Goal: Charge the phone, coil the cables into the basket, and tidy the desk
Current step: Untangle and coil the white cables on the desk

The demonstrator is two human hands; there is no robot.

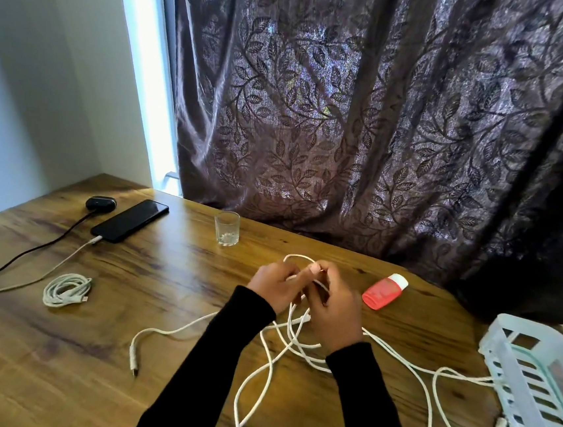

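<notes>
A black phone (129, 220) lies at the back left of the wooden desk (62, 364) with a white charging cable (62, 262) plugged into its near end. A coiled white cable (65, 290) rests in front of it. At the desk's middle, my left hand (274, 286) and my right hand (334, 313) both grip a long white cable (269, 360), with a small loop standing above the fingers. Its loose lengths sprawl over the desk toward me and to the right. A pale slatted basket (538, 389) stands at the right edge.
A black earbud case (101, 203) with a black cord sits beside the phone. A drinking glass (226, 228) stands at the back centre. A red bottle with a white cap (384, 289) lies right of my hands. A dark leaf-patterned curtain (385, 120) hangs behind the desk.
</notes>
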